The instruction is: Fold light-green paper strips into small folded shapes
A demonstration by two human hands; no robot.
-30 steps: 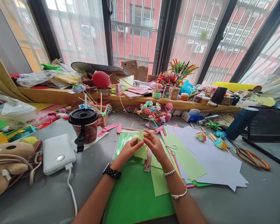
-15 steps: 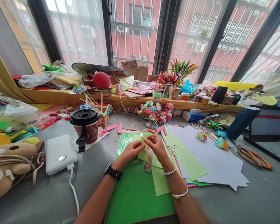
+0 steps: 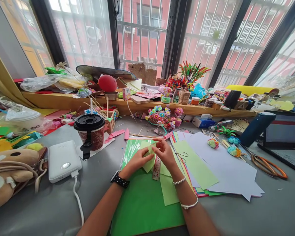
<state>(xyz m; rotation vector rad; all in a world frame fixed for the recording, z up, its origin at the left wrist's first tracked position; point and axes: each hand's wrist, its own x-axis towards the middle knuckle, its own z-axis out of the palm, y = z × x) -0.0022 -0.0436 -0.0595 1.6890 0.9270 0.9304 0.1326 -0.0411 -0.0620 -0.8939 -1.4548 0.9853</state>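
Observation:
My left hand [image 3: 140, 159] and my right hand [image 3: 164, 154] come together over a green board [image 3: 147, 206]. Between their fingertips they pinch a small piece of light green paper [image 3: 149, 164], which stands tilted above the board. Part of it is hidden behind my fingers. Just below, a patterned ruler [image 3: 156, 170] lies on the board. Under my right wrist rests a larger sheet of light green paper [image 3: 168, 191]. Small scissors [image 3: 182, 157] lie to the right of my right hand, on the paper stack.
White sheets [image 3: 226, 167] spread over coloured paper at the right, with orange-handled scissors [image 3: 270, 165] beyond. A lidded cup [image 3: 89, 131] and a white power bank [image 3: 64, 162] with a cable stand at the left. A flower bunch [image 3: 159, 116] sits behind the board.
My fingers have shifted slightly on the light green paper, and its angle has changed a little. Both hands stay in nearly the same place.

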